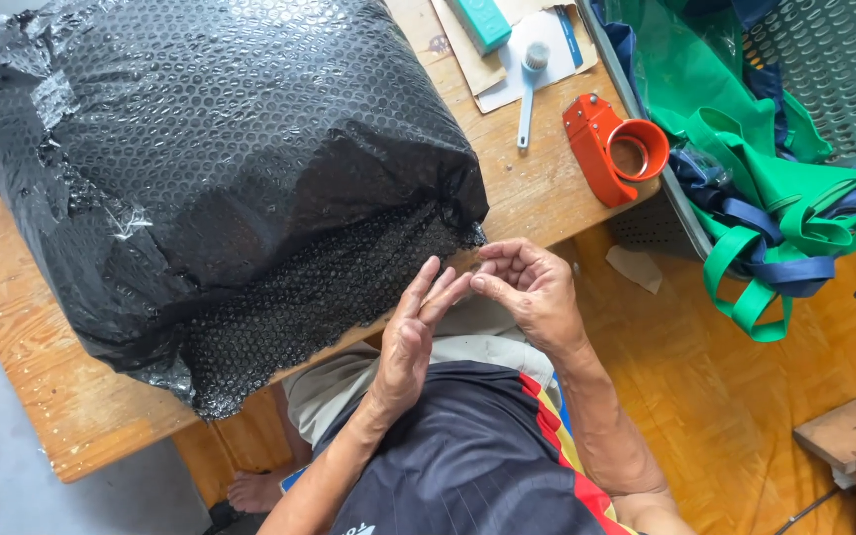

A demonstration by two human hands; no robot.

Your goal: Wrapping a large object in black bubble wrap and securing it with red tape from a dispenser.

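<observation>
A wooden desk (pixel 537 188) was observed over an orange parquet floor (pixel 725 396), viewed from above. Most of the desk was covered by a large bundle (pixel 220 168) wrapped in black bubble wrap, with its lower edge overhanging the near rim of the desk. Behind the bundle, an orange tape dispenser (pixel 611 147) was noted at the desk's right edge, and a small brush (pixel 529 84) was found lying near it, beside sheets of card (pixel 517 54) and a teal box (pixel 482 20). To the right of the desk, green and blue bags (pixel 764 208) were seen heaped in a grey crate (pixel 844 59).

The left hand (pixel 413 337) was held flat and released, fingers extended, just beside the front corner of the bundle but not in contact with it. The right hand (pixel 527 287) was loosely curled, empty, its fingertips touching those of the left hand. Nothing was grasped by either hand. Both were positioned in front of the torso, over a dark shirt (pixel 477 456) with a red and yellow stripe. A bare foot (pixel 254 487) was seen below the desk.
</observation>
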